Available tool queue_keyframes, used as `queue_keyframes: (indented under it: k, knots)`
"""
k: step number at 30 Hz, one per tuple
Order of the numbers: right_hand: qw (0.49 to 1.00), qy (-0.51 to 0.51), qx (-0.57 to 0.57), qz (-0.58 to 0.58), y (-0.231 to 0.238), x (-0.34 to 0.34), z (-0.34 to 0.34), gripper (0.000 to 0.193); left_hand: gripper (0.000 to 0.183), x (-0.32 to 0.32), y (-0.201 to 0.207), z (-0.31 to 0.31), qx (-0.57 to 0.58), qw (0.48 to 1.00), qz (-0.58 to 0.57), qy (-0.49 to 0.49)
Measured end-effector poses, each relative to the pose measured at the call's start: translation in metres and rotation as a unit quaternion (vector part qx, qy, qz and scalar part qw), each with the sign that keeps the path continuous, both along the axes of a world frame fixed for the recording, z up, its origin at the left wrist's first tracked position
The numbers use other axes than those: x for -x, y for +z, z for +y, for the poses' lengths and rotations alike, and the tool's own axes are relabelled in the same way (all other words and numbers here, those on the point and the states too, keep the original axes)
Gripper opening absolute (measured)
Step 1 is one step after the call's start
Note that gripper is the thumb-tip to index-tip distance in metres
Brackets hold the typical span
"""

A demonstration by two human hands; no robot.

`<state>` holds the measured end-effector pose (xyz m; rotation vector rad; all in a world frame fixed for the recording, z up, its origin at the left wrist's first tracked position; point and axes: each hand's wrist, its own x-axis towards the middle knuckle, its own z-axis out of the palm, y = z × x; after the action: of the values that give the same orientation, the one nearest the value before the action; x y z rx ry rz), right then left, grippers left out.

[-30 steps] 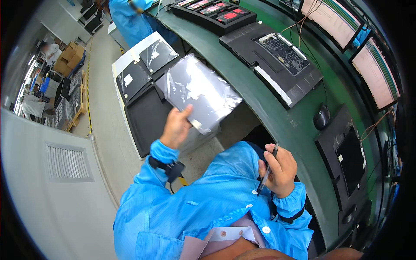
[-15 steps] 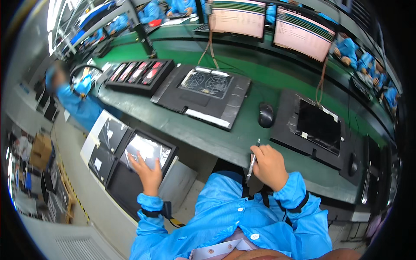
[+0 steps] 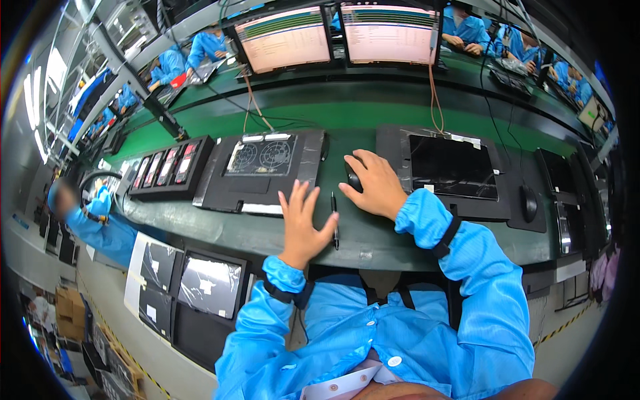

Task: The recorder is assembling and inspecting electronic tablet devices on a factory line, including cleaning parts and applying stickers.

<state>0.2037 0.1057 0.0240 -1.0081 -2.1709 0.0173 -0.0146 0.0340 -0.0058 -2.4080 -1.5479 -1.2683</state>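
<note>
My right hand point(image 3: 379, 185) rests over a black computer mouse point(image 3: 351, 177), thumb and fingers on either side of it. With fingers spread and nothing in it, my left hand point(image 3: 303, 230) hovers over the near part of the bench. A dark pen point(image 3: 335, 223) lies on the bench between my hands. Beyond my left hand, a panel point(image 3: 261, 157) with a circular test pattern sits in a black fixture point(image 3: 310, 167). To the right of my right hand, a dark panel point(image 3: 450, 170) covered in shiny film sits in a second black fixture.
Two lit monitors point(image 3: 287, 40) stand at the back. A black tray point(image 3: 170, 167) of red-and-black items is at the left. Lower left, a tray point(image 3: 180, 327) holds film-wrapped panels. Another mouse point(image 3: 529, 203) lies at the right. A co-worker point(image 3: 100, 227) is at far left.
My right hand has let go of the pen, which now lies on the bench, and has moved onto the mouse. My left hand has left the tray's wrapped panel and come over the bench.
</note>
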Motion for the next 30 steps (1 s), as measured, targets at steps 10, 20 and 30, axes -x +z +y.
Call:
queue_keyframes:
  k: [10,20,30]
  knots:
    - [0.995,-0.057,0.08,-0.009,-0.019,0.006,0.017,0.057,0.056,-0.009,0.0,-0.003,0.061,0.992,0.112,-0.015]
    - [0.995,-0.061,0.075,-0.007,-0.021,0.007,0.015,0.05,0.054,-0.01,0.002,-0.005,0.068,0.992,0.107,-0.012]
    - [0.995,-0.067,0.071,0.007,-0.024,0.008,0.012,0.048,0.053,-0.011,0.0,-0.006,0.061,0.992,0.113,-0.012]
